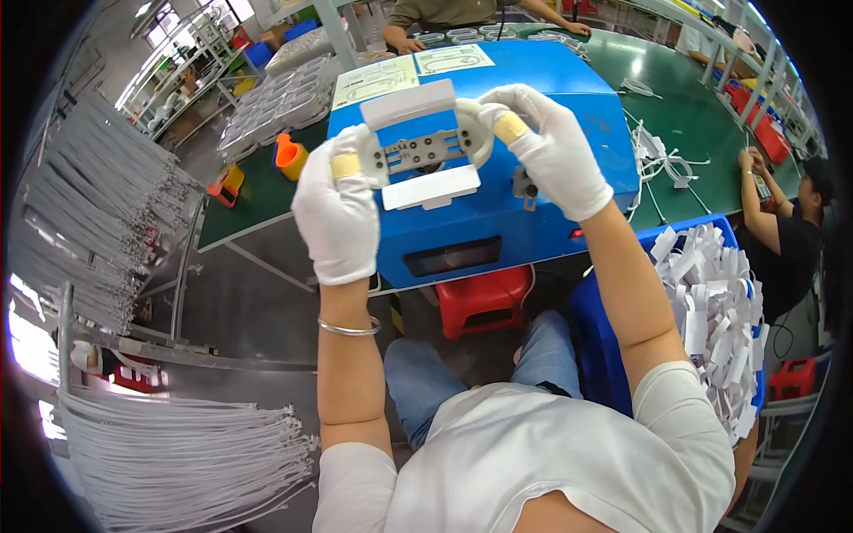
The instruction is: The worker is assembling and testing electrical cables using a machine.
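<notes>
My left hand (339,204), in a white glove with yellow tape on the thumb, closes on the left end of a coiled white cable (480,133). My right hand (555,147), gloved and taped the same way, grips the coil's right end. Between the hands lies a slotted metal plate (422,151) with dark screws, on the front of a blue machine (560,80). One white flap (409,102) stands above the plate, and another white flap (432,188) sits below it. Whether the flaps are paper or part of the machine is unclear. My fingertips are partly hidden behind the coil.
At right a blue bin (604,338) holds many white paper pieces (711,302). White cables (666,164) lie on the green table (635,58). Cable bundles (178,462) hang at left, near an orange tape dispenser (289,158). A red stool (487,298) stands underneath. Co-workers sit opposite and at right.
</notes>
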The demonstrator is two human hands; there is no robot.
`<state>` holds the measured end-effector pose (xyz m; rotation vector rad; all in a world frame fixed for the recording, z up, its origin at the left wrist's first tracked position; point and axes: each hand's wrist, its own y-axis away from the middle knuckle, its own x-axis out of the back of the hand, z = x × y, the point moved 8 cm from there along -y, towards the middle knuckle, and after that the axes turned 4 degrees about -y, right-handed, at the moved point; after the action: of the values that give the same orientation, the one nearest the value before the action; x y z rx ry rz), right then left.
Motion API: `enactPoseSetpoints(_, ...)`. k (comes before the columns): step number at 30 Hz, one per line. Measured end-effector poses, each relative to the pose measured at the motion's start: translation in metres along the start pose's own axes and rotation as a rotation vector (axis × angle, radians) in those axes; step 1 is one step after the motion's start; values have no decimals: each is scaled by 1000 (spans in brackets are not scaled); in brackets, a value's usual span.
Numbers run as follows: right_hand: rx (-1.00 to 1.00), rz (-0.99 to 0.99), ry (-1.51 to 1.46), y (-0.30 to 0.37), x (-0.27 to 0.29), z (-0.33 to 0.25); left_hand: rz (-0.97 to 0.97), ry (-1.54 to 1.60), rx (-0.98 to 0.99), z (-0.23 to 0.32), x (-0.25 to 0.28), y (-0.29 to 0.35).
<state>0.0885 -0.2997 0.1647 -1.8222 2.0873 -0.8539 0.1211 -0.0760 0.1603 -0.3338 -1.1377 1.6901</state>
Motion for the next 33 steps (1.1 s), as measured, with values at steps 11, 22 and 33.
enactPoseSetpoints(11, 353, 329, 397, 94, 26, -14, -430, -470, -228, -24, 32, 70)
enactPoseSetpoints(22, -373, -6, -90, 173, -45, 84, -1249, -2022, 646, -193, 306, 138)
enactPoseSetpoints(33, -273, -474, -94, 197, -115, 62, -1007, 236, 929, -92, 97, 144)
